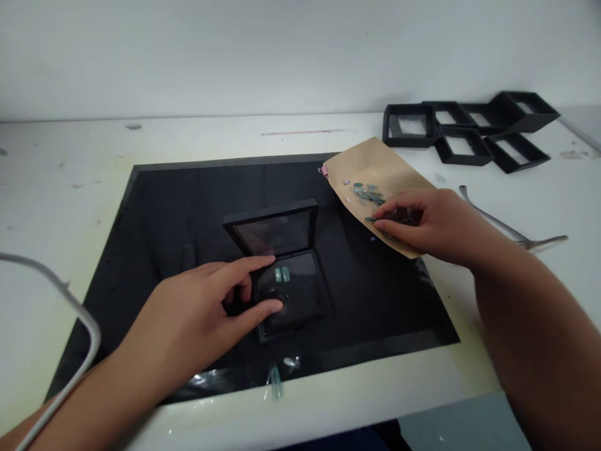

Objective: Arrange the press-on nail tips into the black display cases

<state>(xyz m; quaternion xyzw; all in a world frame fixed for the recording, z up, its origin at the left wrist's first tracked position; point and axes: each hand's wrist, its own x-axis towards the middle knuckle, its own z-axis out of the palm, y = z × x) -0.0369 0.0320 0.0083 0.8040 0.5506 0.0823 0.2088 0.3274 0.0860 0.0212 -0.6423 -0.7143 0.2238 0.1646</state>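
Observation:
A small black hinged display case (pixel 307 294) lies open in the middle of a black mat (pixel 178 207), its lid (pixel 275 228) tilted up. Two small green pieces (pixel 282 274) rest on its base. My left hand (pixel 206 310) holds the case: index finger on the lid's lower edge, thumb pressed on the base. My right hand (pixel 422 222) rests on a brown paper envelope (pixel 375 166) at the mat's right edge. Its thumb and fingers pinch a small green piece (pixel 370 219) beside several loose green and white pieces (pixel 366 191).
Several empty black frame cases (pixel 464 128) are piled at the back right of the white table (pixel 300 134). Metal tweezers (pixel 511 232) lie right of the envelope. Clear plastic scraps (pixel 277 376) sit at the mat's front edge. A grey curved bar (pixel 70 300) crosses the left foreground.

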